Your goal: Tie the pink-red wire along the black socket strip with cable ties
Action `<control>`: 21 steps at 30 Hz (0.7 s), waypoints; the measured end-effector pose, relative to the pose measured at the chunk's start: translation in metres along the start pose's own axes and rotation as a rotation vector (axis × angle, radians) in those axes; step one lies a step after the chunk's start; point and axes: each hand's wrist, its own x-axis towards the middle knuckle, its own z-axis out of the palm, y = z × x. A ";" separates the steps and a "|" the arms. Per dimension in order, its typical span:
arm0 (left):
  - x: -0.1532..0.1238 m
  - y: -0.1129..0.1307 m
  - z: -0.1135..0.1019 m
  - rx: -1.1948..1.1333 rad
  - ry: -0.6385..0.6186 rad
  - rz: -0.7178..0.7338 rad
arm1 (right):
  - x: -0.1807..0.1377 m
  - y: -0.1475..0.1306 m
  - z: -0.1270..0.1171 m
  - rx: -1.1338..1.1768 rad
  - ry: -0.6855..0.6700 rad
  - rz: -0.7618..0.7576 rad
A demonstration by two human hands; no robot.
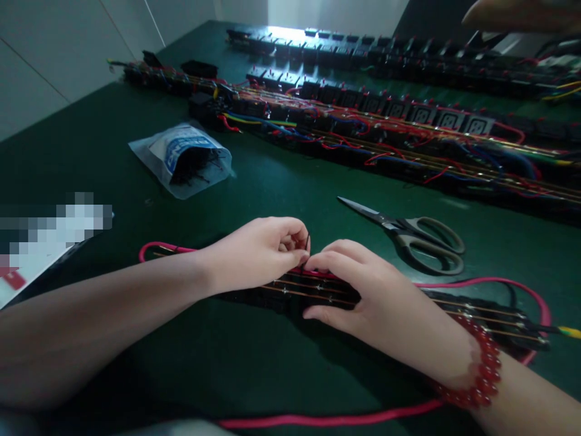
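A long black strip (336, 297) with copper-coloured bars lies in front of me. Along its far side runs a red cable (503, 280), looping at both ends of the strip. My left hand (258, 251) is closed in a pinch on a thin black cable tie (308, 242) that stands up from the strip and cable. Beside it, my right hand (376, 284) straddles the strip, thumb at the near side and index finger on the far side by the tie. The tie's lower part is hidden by my fingers.
Scissors (403, 233) lie beyond my right hand. An opened plastic bag (204, 163) of black cable ties rests at the upper left. Several wired strips (345, 127) extend across the back. A partly blurred white item (49, 248) is at left. Another person's hand (521, 15) shows top right.
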 end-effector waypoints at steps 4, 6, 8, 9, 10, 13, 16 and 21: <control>0.000 0.001 0.001 -0.040 -0.004 -0.035 | 0.000 0.001 0.000 0.024 -0.029 0.047; 0.000 0.002 0.002 -0.040 0.008 -0.047 | 0.000 0.001 0.000 0.033 -0.053 0.071; -0.001 0.004 0.002 -0.029 0.008 -0.046 | 0.000 0.001 0.000 0.041 -0.073 0.089; -0.002 0.006 0.001 -0.013 0.008 -0.042 | 0.000 0.001 0.000 0.043 -0.077 0.093; -0.004 0.007 -0.001 0.016 0.010 -0.036 | 0.000 0.001 -0.001 0.042 -0.079 0.095; -0.007 0.008 -0.012 0.252 0.081 -0.020 | 0.000 0.001 -0.001 0.033 -0.079 0.093; -0.007 -0.002 -0.033 0.744 0.292 -0.094 | 0.000 0.001 -0.001 0.037 -0.071 0.078; 0.003 -0.035 -0.073 1.044 0.473 -0.348 | -0.001 0.002 -0.001 0.051 -0.058 0.063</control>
